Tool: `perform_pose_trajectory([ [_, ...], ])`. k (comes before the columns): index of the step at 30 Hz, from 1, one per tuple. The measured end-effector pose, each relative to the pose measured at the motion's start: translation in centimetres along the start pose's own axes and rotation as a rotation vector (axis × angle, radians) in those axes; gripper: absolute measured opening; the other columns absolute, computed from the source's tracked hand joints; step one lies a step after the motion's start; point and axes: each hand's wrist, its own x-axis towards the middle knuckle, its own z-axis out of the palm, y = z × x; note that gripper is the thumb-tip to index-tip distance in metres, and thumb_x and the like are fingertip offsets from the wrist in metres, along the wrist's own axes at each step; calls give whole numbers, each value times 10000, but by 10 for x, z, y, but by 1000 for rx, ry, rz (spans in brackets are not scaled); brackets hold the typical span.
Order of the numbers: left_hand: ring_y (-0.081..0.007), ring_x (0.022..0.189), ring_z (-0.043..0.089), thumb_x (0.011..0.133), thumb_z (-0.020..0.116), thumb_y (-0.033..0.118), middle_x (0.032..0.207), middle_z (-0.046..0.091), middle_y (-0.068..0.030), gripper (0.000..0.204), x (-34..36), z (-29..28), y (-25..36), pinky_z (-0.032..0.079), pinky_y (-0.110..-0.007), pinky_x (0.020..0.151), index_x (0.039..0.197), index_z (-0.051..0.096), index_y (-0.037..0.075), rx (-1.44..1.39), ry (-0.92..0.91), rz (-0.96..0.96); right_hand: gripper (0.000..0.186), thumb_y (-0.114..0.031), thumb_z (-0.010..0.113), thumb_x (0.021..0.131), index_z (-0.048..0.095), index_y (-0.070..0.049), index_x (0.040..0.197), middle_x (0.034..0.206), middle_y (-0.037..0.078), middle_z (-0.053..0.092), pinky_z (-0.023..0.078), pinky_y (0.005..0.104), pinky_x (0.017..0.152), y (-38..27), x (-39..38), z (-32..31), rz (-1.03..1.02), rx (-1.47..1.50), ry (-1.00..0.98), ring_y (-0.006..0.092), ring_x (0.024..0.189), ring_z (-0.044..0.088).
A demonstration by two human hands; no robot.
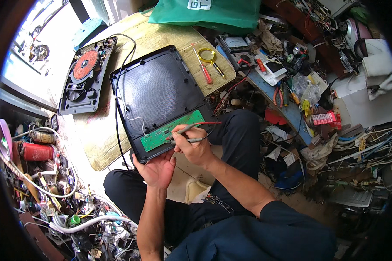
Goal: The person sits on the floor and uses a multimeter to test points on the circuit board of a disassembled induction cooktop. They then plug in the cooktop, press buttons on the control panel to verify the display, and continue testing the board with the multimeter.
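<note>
My right hand grips two grey meter probes with red and black leads, their tips at a green circuit board. The long board lies along the near strip of an open black plastic cover, with a thin pale wire running to it. My left hand is palm up under the cover's near edge, holding it, with its fingers partly hidden. A black cable crosses the cover's left side.
A wooden board carries a red screwdriver, a magnifier and a housing with a round coil. A green bag lies behind. Cluttered tools and parts fill a blue bench at right; heaped wires lie at left.
</note>
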Motion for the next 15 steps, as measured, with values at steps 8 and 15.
perform_pose_trajectory([
  [8, -321, 1188, 593, 916, 273, 828, 1401, 611, -145, 893, 9, -19, 3, 461, -399, 849, 1418, 586, 159, -27, -131, -32, 162, -117, 614, 953, 661, 36, 975, 741, 95, 680, 535, 309, 551, -4, 0, -1, -57, -34, -10, 157, 587, 674],
  [15, -342, 1213, 584, 890, 272, 849, 1417, 604, -153, 939, 7, -18, 6, 473, -424, 841, 1443, 569, 151, -58, -85, -63, 191, -151, 594, 972, 678, 21, 978, 710, 73, 687, 533, 295, 550, -6, 2, 2, -97, -133, -24, 125, 590, 691],
])
